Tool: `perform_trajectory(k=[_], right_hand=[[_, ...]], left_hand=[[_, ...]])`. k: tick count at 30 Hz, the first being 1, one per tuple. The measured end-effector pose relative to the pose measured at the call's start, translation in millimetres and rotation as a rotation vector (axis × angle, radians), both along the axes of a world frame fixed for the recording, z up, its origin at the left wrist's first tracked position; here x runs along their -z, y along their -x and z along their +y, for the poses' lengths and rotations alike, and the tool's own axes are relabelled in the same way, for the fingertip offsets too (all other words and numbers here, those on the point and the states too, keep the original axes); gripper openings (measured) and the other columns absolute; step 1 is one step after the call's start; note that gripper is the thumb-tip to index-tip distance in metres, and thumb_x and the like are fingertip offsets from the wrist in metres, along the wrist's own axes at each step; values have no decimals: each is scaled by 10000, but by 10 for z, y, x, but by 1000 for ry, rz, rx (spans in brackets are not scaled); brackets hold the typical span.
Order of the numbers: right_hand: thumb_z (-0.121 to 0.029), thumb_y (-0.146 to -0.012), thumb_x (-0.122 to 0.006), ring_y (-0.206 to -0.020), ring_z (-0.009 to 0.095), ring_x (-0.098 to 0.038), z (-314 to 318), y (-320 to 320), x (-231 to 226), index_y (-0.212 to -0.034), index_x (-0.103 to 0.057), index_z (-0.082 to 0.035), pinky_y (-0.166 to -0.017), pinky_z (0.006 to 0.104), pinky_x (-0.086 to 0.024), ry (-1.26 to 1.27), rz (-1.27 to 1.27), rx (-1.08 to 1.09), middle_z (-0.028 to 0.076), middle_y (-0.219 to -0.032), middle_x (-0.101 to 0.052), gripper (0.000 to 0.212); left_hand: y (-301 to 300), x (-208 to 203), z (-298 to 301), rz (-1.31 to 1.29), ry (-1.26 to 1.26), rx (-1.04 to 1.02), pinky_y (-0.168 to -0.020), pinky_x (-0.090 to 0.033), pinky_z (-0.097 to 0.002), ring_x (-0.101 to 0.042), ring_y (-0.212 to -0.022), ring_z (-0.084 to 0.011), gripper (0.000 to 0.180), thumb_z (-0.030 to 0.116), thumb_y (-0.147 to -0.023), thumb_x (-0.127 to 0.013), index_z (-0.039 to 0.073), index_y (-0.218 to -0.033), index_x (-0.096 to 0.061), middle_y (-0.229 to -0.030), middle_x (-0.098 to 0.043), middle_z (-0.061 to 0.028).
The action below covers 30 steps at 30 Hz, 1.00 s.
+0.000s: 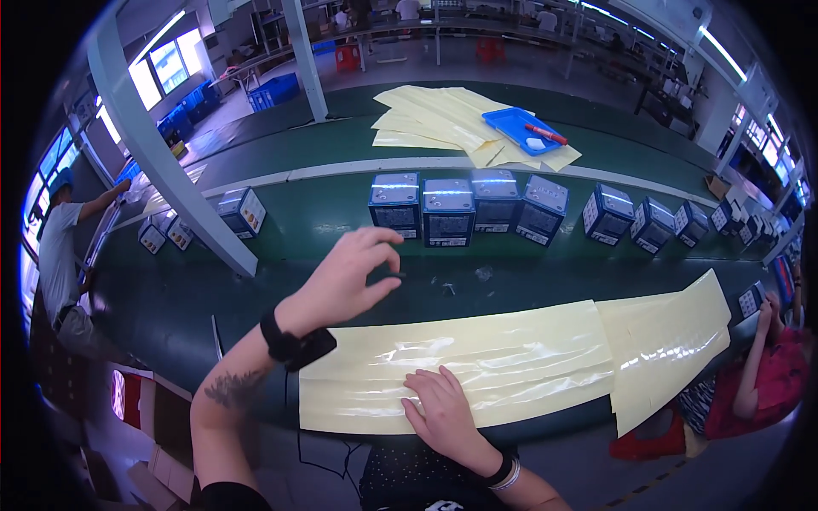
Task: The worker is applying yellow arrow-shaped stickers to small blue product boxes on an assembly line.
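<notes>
Left hand [348,266] hovered half-curled above the dark green bench [256,298], nothing visibly gripped. Right hand [443,410] lay loosely spread on the long, glossy pale-yellow sheet [528,362] before the person, gripping nothing. Judged best: light, flat finger pressure; pinching risked more creases.

Right fingers [427,388] hide part of a pale-yellow sheet [520,341], their forearm [530,488] cut by the lower edge. Just right of the left fingers [381,235], glinting scraps [484,273] are too small to identify; beyond them, blue boxes [448,225] carry unreadable print. Far right of both, the frame's rim crops a co-worker [771,379].
</notes>
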State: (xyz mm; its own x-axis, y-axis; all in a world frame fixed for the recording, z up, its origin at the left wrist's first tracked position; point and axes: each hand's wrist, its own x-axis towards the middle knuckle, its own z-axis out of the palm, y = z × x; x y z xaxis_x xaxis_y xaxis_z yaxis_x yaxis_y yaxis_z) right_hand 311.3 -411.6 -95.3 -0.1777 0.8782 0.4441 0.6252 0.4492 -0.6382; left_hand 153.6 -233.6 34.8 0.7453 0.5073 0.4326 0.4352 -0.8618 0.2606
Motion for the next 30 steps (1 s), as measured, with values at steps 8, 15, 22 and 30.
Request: perform_trajectory(k=[8,15,22,30], right_hand=[[-139,-860,-641,-1137,295,-573,-35,-106,11,-1081,-577,-27,-1059,483,-355,-24,3,11,120,-1078,-631,255],[-133,-858,-639,-1134,295,-574,-28,-180,-19,-1077,-577,-29,-1054,483,-359,-21,-8,0,119,-1069,-631,250],[-123,-853,-644,-1120,295,-581,-89,-248,-53,-1068,-580,-25,-1049,482,-366,-15,-1,13,123,-1071,-632,244],[-113,-843,-653,-1104,302,-585,-107,-303,-73,-1046,-592,-22,-1045,483,-371,32,6,19,133,-1077,-633,231]], left_hand=[[-132,337,1135,-89,197,-159,-920,-459,-376,-584,-1034,-343,215,84,-773,-716,39,-883,-538,-1126,-629,-153],[-174,387,1234,-41,87,-260,-897,-471,-370,-598,-989,-327,189,80,-793,-693,35,-911,-551,-1043,-653,-138],[-197,476,1244,-85,-23,-309,-812,-507,-357,-646,-897,-297,182,101,-800,-700,42,-927,-584,-984,-673,-114],[-137,727,1218,-123,-359,-263,-747,-535,-351,-667,-839,-282,100,131,-812,-703,74,-894,-698,-1006,-680,-52]])
